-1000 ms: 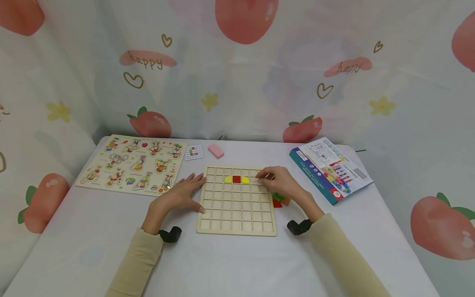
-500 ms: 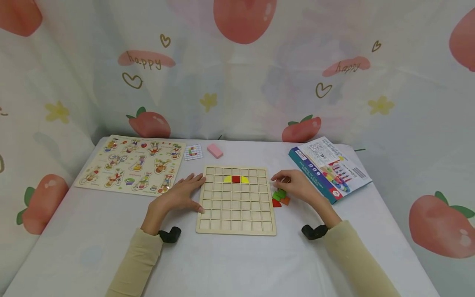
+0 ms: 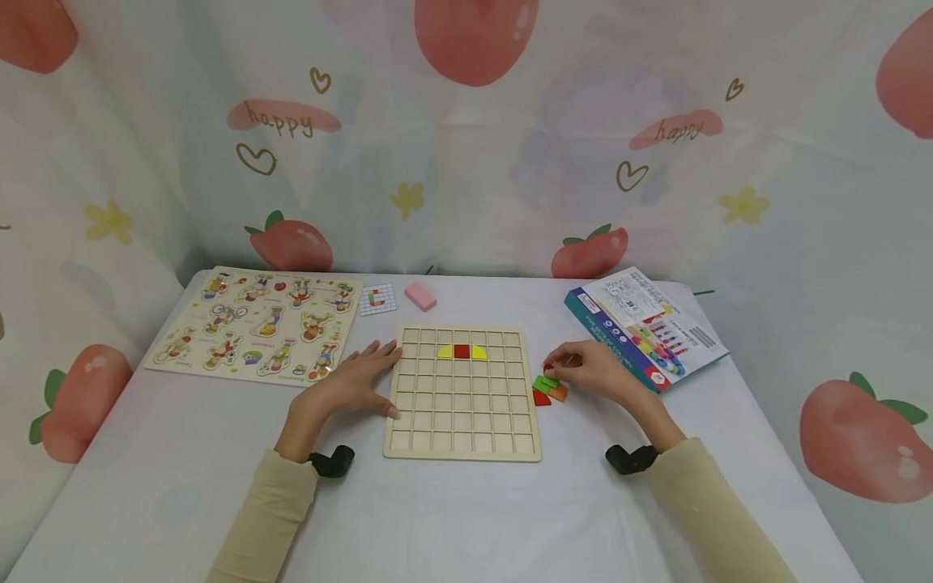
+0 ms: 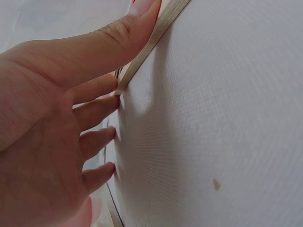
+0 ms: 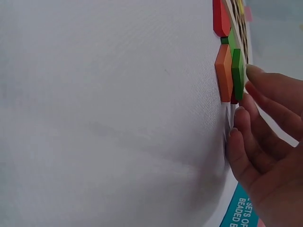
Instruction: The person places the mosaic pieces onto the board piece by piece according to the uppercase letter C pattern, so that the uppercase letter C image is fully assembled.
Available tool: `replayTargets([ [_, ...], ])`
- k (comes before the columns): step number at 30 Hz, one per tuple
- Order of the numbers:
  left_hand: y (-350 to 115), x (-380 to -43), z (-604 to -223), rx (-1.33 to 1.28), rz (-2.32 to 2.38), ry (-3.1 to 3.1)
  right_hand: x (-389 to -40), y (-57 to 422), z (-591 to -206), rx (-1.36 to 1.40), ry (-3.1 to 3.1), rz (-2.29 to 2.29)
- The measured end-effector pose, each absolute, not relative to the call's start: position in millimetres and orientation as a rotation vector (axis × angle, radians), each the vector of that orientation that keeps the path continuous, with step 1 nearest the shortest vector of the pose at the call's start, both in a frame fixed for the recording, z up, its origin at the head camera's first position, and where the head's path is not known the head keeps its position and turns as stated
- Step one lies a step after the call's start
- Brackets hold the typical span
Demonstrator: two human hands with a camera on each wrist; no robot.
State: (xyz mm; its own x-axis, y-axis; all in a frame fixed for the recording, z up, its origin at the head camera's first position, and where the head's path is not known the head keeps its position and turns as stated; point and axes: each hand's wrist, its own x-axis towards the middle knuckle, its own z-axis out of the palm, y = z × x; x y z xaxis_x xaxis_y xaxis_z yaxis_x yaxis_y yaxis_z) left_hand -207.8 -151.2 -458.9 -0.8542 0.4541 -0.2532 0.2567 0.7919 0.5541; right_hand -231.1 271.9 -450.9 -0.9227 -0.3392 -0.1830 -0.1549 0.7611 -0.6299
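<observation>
**Left hand (image 3: 351, 382) braced on grid board (image 3: 463, 441); right hand (image 3: 594, 371) at loose tiles**

Your left hand lies with its fingers spread apart along the board's left side; its thumb and index finger touch the wooden edge. Your right hand is bent over the pile right of the board. Its fingers are curved, and a sliver of red (image 3: 548, 371) shows at the fingertips; whether they clamp on it cannot be told.

Beside those fingers lie two green tiles (image 3: 547, 381), an orange tile (image 3: 558, 393) and a red tile (image 3: 542, 398), the last just beside the board's right edge.

On the board, in the second row from the far side, a red square (image 3: 462, 351) sits between two rounded yellow pieces (image 3: 479, 352).

Farther out, you have a picture puzzle (image 3: 255, 324) at far left, then a pattern card (image 3: 377, 299) and a pink block (image 3: 420, 296) beyond the board. A printed box (image 3: 647, 328) lies slanted beyond your right hand on the white tablecloth (image 3: 466, 518).
</observation>
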Motion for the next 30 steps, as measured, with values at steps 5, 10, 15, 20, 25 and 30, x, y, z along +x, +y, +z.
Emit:
replayTargets([
  [5, -150.8, -208.2, -459.6, 0.536, 0.735, 2.602, -231.0, 274.9, -450.3, -0.391, 2.657, -0.906],
  [10, -151.2, -207.9, -458.2, 0.54, 0.741, 2.602, -231.1, 274.8, -449.6, -0.376, 2.637, -0.892],
  [15, -150.9, -207.5, -457.3, 0.54, 0.735, 2.602, -231.0, 273.2, -450.1, -0.358, 2.617, -0.898],
  [20, -150.2, -206.7, -457.4, 0.527, 0.741, 2.596, -230.9, 272.5, -450.0, -0.355, 2.604, -0.901],
  [25, -150.5, -206.7, -457.6, 0.526, 0.742, 2.598, -229.6, 273.0, -448.0, -0.357, 2.601, -0.897],
  [30, -150.8, -206.8, -457.7, 0.534, 0.743, 2.6, -228.8, 274.8, -447.0, -0.368, 2.602, -0.883],
])
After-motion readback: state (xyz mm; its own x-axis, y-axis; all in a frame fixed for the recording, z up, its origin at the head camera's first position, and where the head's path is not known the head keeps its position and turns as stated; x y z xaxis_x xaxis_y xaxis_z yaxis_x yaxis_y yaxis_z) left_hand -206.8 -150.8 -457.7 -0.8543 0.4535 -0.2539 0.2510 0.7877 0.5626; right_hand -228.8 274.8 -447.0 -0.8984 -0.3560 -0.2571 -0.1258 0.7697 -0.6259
